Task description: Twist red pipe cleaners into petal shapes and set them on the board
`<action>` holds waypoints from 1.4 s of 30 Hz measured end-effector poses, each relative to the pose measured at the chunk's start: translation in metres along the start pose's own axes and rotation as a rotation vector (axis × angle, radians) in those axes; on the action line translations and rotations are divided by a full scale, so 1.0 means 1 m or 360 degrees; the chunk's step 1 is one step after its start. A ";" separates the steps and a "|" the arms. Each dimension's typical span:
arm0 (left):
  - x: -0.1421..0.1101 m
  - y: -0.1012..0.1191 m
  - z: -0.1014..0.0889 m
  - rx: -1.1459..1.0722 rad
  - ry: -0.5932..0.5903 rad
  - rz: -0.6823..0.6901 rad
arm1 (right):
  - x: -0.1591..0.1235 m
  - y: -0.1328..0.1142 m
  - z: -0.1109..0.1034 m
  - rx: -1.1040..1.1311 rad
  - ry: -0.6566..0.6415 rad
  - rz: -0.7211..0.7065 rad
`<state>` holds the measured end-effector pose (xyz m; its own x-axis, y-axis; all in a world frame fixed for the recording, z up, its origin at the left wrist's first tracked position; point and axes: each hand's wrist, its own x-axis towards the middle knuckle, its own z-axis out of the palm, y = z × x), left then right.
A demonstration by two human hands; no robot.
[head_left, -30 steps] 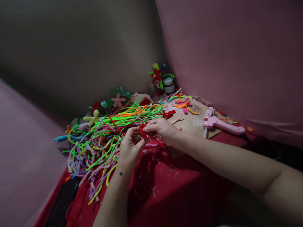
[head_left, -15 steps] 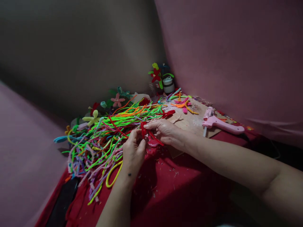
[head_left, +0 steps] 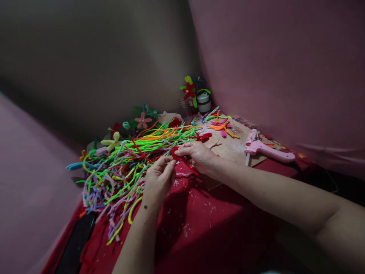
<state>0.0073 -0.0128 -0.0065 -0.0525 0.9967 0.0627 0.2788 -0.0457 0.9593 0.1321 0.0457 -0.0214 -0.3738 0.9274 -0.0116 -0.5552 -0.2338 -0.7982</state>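
Two hands: right hand (head_left: 199,156) pinches a bent red fuzzy stem (head_left: 174,153); left hand (head_left: 159,177) sits at its seven o'clock, grip unclear; light pressure should protect the fuzz

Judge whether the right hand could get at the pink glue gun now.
Likely yes: nothing covers the pink glue gun, beyond the right forearm, but the right hand probably must first release the red fuzzy stem.
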 end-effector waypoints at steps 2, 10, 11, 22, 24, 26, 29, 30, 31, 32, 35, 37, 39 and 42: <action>0.001 -0.001 -0.002 -0.0043 0.0002 -0.0023 | 0.000 0.001 -0.002 -0.0001 -0.0039 -0.0014; 0.001 -0.003 -0.004 -0.0200 -0.0061 -0.0107 | 0.002 0.003 -0.002 0.0033 -0.0046 -0.0029; 0.001 -0.003 -0.004 -0.0197 -0.0056 -0.0097 | 0.002 0.003 -0.001 0.0027 -0.0046 -0.0019; 0.006 -0.007 -0.010 -0.0274 0.0224 0.0102 | -0.010 -0.002 0.001 -0.0651 -0.0315 0.0114; 0.006 -0.008 -0.011 -0.0212 0.0241 0.0129 | -0.010 -0.001 0.001 -0.0707 -0.0324 0.0092; 0.007 -0.008 -0.011 -0.0154 0.0265 0.0140 | -0.010 -0.001 0.002 -0.0646 -0.0306 0.0014; 0.008 -0.009 -0.011 -0.0066 0.0309 0.0138 | -0.010 -0.003 0.004 -0.0384 -0.0253 -0.0117; 0.008 -0.009 -0.011 -0.0037 0.0312 0.0140 | -0.011 -0.003 0.005 -0.0303 -0.0228 -0.0170; 0.007 -0.009 -0.010 -0.0006 0.0306 0.0147 | -0.011 -0.004 0.006 -0.0249 -0.0202 -0.0227; 0.007 -0.009 -0.010 0.0026 0.0296 0.0161 | -0.011 -0.004 0.006 -0.0226 -0.0176 -0.0292; 0.004 -0.008 -0.007 0.0132 0.0284 0.0221 | -0.012 -0.003 0.007 -0.0330 -0.0084 -0.0509; 0.003 -0.008 -0.005 0.0173 0.0304 0.0250 | -0.013 0.000 0.007 -0.0551 -0.0014 -0.0690; 0.002 -0.008 -0.004 0.0207 0.0336 0.0280 | -0.013 0.004 0.006 -0.0831 0.0055 -0.0916; 0.003 -0.007 -0.002 0.0274 0.0373 0.0282 | -0.013 0.008 0.004 -0.1240 0.0141 -0.1265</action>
<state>0.0033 -0.0099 -0.0121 -0.2022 0.9305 0.3053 0.4599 -0.1850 0.8685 0.1296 0.0301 -0.0257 -0.0479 0.7566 0.6521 0.0164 0.6534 -0.7569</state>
